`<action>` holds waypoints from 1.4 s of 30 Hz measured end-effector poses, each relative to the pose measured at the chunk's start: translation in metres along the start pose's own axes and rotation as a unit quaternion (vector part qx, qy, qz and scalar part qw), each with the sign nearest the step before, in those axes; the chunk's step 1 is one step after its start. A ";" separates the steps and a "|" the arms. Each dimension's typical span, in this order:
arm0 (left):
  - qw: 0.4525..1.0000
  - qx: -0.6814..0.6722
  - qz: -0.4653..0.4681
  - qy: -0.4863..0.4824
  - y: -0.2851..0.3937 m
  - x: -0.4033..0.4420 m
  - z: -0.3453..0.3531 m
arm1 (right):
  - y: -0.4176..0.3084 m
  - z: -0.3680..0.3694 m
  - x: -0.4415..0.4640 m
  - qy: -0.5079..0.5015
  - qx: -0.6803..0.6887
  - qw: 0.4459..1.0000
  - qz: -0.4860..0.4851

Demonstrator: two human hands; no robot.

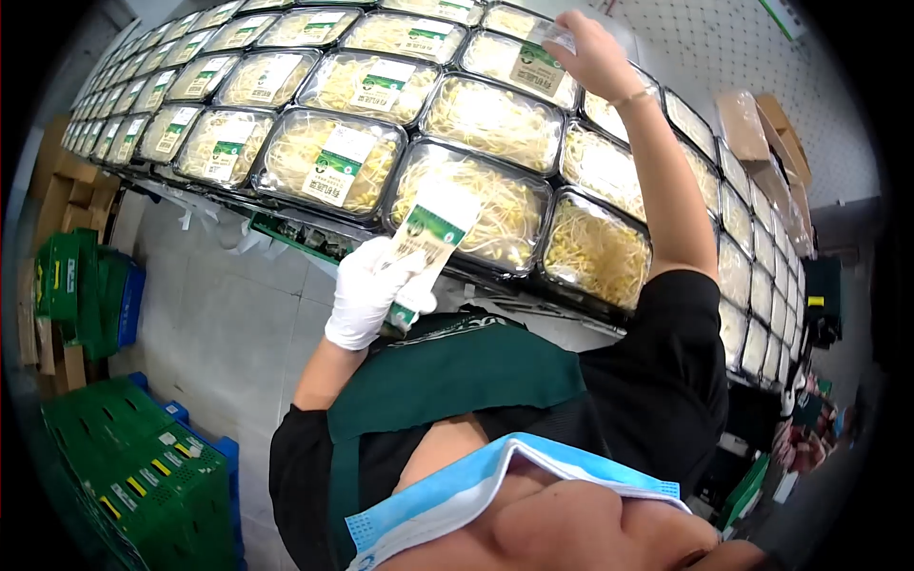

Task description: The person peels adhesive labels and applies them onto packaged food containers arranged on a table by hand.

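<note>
My left hand (371, 293), in a white glove, is closed around several printed labels (440, 226). They are white with a green band and stick up over the near edge of a clear-lidded tray of bean sprouts (481, 205). No label shows on that tray's lid. My bare right hand (598, 59) reaches to the far side, above another sprout tray (495, 55). Its thumb and fingers are bent around the pale end of a label (539, 68) that lies at this tray's lid. The fingertips are partly hidden.
Rows of packed sprout trays (357, 86), many labelled, cover the work surface. Green crates (143, 466) stand at the lower left, with more green crates (71, 290) above them. Cardboard boxes (762, 143) are at the right, beyond the trays. Grey floor (228, 305) shows at left.
</note>
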State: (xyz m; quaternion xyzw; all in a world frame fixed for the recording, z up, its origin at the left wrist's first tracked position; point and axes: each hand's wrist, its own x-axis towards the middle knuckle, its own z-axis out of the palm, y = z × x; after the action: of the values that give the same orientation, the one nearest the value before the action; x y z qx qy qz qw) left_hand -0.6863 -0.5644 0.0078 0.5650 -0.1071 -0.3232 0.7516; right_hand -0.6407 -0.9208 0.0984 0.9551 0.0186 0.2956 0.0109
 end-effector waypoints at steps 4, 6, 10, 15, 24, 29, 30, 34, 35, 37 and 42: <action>0.999 -0.028 0.002 0.023 -0.018 -0.015 0.009 | 0.069 0.095 -0.024 -0.042 -0.091 0.995 -0.001; 0.997 -0.074 -0.002 0.019 -0.022 -0.021 0.026 | 0.055 0.092 -0.029 -0.014 -0.142 0.989 0.036; 0.992 -0.078 0.090 0.048 -0.045 -0.016 0.064 | -0.020 0.007 -0.047 -0.289 0.219 0.929 0.078; 0.994 0.086 0.060 0.020 -0.048 -0.024 0.074 | -0.084 -0.054 -0.107 -0.242 0.433 0.856 -0.146; 0.988 0.036 0.134 0.069 -0.036 -0.043 0.090 | -0.078 -0.040 -0.092 -0.184 0.216 0.959 -0.001; 0.962 -0.019 0.182 0.201 -0.048 -0.044 0.068 | -0.108 -0.038 -0.088 -0.381 0.397 0.835 -0.025; 0.956 -0.012 0.193 0.219 -0.049 -0.043 0.068 | -0.129 -0.049 -0.103 -0.411 0.422 0.806 -0.063; 0.949 -0.045 0.268 0.157 -0.047 -0.046 0.073 | -0.160 -0.046 -0.134 -0.317 0.464 0.822 -0.094; 0.951 -0.024 0.268 0.153 -0.039 -0.048 0.077 | -0.158 -0.050 -0.133 -0.324 0.466 0.820 -0.075; 0.975 -0.050 0.190 0.098 -0.032 -0.051 0.078 | -0.154 -0.057 -0.134 -0.314 0.485 0.816 -0.032; 0.966 0.053 0.233 0.101 -0.064 -0.047 0.060 | -0.153 -0.067 -0.138 -0.218 0.384 0.895 -0.066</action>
State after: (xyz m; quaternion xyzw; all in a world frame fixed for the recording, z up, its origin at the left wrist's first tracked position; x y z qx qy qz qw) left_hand -0.7767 -0.5926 -0.0209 0.5933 -0.1763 -0.0744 0.7819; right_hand -0.7968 -0.7735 0.0715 0.9223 0.1903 0.0480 -0.3331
